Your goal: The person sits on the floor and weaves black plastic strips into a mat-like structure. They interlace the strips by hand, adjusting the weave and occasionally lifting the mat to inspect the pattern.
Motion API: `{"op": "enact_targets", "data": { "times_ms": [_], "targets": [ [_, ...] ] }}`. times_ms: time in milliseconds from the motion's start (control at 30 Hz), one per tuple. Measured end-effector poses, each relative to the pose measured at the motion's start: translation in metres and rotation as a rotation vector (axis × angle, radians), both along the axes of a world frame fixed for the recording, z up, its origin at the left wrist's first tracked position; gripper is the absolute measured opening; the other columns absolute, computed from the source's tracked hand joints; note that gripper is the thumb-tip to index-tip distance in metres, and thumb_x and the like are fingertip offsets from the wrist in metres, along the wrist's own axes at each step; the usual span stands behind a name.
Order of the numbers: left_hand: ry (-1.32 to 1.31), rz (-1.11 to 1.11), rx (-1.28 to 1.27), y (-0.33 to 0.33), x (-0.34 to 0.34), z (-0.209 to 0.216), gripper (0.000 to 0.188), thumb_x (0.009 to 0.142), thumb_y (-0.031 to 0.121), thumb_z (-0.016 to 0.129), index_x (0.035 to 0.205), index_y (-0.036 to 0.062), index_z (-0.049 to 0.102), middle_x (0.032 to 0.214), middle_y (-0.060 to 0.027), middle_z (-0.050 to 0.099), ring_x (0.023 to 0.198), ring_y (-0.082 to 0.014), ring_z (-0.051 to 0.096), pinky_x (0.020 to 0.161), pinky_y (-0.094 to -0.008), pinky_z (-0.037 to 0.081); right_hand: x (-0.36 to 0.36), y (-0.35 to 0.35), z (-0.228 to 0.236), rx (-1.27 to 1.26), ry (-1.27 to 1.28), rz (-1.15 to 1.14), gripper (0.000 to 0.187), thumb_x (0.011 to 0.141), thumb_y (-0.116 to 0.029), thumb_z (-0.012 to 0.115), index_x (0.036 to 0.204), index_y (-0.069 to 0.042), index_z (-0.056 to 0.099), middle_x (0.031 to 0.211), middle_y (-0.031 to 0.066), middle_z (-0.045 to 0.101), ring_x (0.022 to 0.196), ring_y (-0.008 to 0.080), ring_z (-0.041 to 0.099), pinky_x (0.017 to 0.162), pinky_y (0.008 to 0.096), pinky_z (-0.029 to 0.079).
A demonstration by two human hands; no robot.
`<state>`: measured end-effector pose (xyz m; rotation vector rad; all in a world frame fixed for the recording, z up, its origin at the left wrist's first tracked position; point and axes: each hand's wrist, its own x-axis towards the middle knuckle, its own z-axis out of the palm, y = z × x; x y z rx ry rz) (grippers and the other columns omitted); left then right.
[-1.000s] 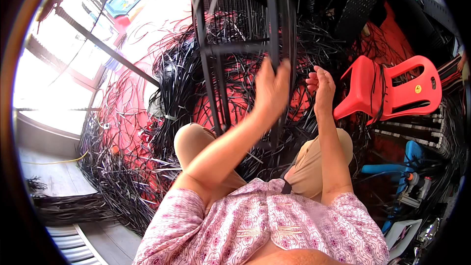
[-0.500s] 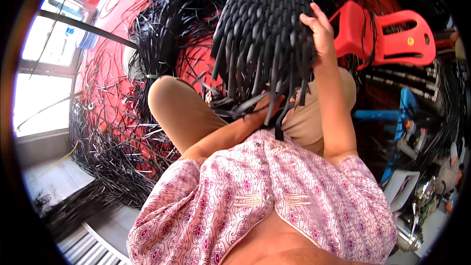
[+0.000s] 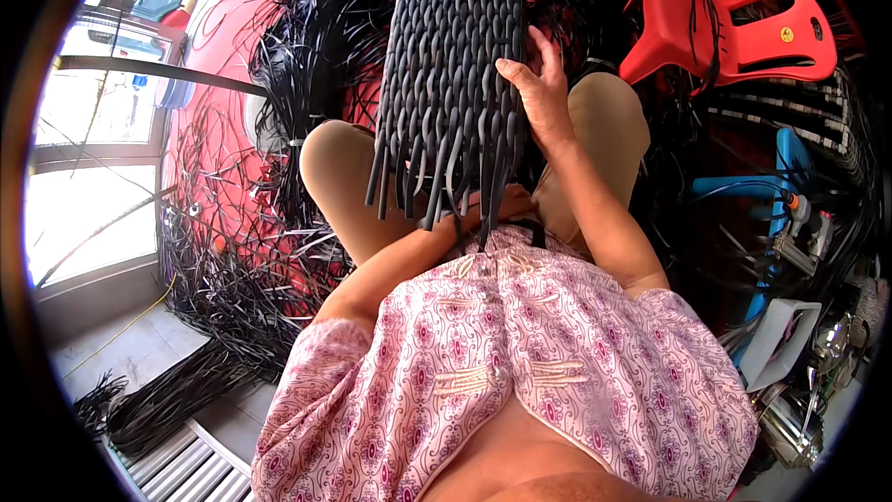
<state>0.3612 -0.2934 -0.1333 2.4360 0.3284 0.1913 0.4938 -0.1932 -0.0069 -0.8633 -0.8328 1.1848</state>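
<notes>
A black woven strip panel (image 3: 451, 37) stands in front of me, with its loose strip ends hanging down toward my lap. Beside its right edge is my right hand (image 3: 544, 98), thumb overlapping the edge and fingers apart, so it is open. Low in my lap, my left hand (image 3: 502, 202) lies below and partly behind the hanging ends. Its fingers are mostly hidden, and whether they grip anything I cannot tell.
Piles of loose black strips (image 3: 223, 288) cover the red floor at left, and a tied bundle (image 3: 302, 102) stands by my left knee. At right are a red plastic chair (image 3: 683, 23), a blue frame (image 3: 743, 188) and a grey-white plastic item (image 3: 780, 344).
The woven panel has moved left and toward me and now stands straighter. My right hand has shifted left and down with its edge. My left hand remains low in my lap.
</notes>
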Motion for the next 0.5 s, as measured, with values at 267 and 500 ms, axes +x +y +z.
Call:
{"op": "enact_targets", "data": {
  "times_ms": [267, 500],
  "targets": [
    [-0.022, 0.564, -0.866, -0.05, -0.062, 0.105, 0.038, 0.094, 0.02, 0.059, 0.126, 0.0007, 0.052, 0.129, -0.0141, 0.051, 0.119, -0.0229, 0.049, 0.096, -0.0316, 0.042, 0.0, -0.02, -0.011, 0.015, -0.529, -0.203, 0.067, 0.084, -0.028, 0.072, 0.135, 0.004, 0.042, 0.125, 0.0123, 0.051, 0.105, 0.0146, 0.054, 0.088, 0.026, 0.047],
    [-0.063, 0.951, -1.175, -0.081, -0.098, 0.157, 0.055, 0.095, 0.029, 0.059, 0.136, -0.0039, 0.042, 0.135, -0.0113, 0.046, 0.124, -0.0183, 0.044, 0.102, -0.0273, 0.034, -0.003, -0.039, 0.004, -0.03, -0.69, -0.285, 0.061, 0.08, -0.034, 0.075, 0.126, 0.001, 0.054, 0.107, 0.0127, 0.053, 0.098, 0.0223, 0.054, 0.09, 0.0336, 0.043]
  ]
}}
